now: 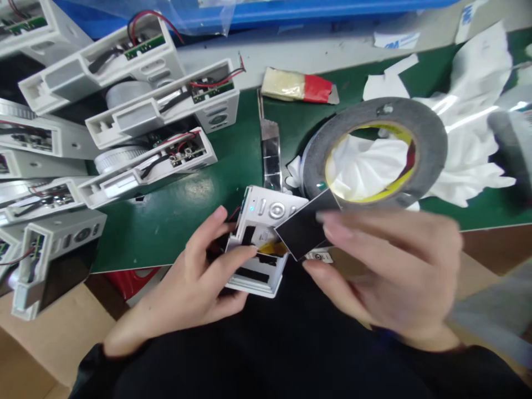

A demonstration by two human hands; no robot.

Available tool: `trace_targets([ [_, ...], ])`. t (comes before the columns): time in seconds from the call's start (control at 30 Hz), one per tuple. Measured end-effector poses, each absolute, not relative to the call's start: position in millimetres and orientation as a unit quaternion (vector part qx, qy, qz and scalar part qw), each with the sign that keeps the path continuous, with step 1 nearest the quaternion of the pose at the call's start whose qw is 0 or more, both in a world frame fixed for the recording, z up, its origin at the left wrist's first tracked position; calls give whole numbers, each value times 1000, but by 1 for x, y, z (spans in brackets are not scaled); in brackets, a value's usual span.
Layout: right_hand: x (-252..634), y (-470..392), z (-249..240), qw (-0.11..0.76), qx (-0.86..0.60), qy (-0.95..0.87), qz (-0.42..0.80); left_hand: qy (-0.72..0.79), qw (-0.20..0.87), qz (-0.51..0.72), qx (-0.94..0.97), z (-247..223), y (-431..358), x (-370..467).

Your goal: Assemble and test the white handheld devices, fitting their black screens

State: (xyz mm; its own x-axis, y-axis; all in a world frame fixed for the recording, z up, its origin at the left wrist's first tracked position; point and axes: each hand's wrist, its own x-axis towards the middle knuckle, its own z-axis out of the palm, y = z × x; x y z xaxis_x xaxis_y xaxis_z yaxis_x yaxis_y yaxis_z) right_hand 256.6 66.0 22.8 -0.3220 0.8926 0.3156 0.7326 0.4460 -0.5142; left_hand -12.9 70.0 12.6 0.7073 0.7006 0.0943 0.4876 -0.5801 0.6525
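My left hand grips a white camera housing near the table's front edge, its thumb over the recess. Silver buttons and a small blue light show on the housing's upper part, and black strips line the recess. Between the fingers and thumb of my right hand is a thin black screen panel, tilted above the housing's right side. An amber ribbon cable lies between the recess and the panel; whether it joins them I cannot tell. My right hand is slightly blurred.
Several open white camera bodies with red and black wires crowd the left. A large roll of grey tape lies at right, beside crumpled white backing paper. A blade with a taped handle lies behind. A blue tray borders the back.
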Motion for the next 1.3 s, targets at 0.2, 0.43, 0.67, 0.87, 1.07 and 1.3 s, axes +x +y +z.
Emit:
trace_targets([
  [0.2, 268, 85, 18, 141, -394, -904, 89, 391, 270, 251, 843, 12, 64, -5],
  [0.43, 271, 87, 33, 134, -364, -916, 100, 401, 283, 234, 839, 19, 68, 0],
  [0.67, 263, 93, 37, 142, -378, -907, 117, 375, 341, 254, 824, 15, 73, -11],
  [0.87, 251, 84, 30, 167, -383, -906, 73, 359, 339, 278, 824, 10, 77, -15],
  [1.07, 252, 89, 32, 130, -358, -924, 31, 355, 380, 275, 809, 7, 83, -17],
  [1.3, 256, 94, 33, 121, -353, -925, 65, 356, 384, 282, 804, 5, 86, -17],
])
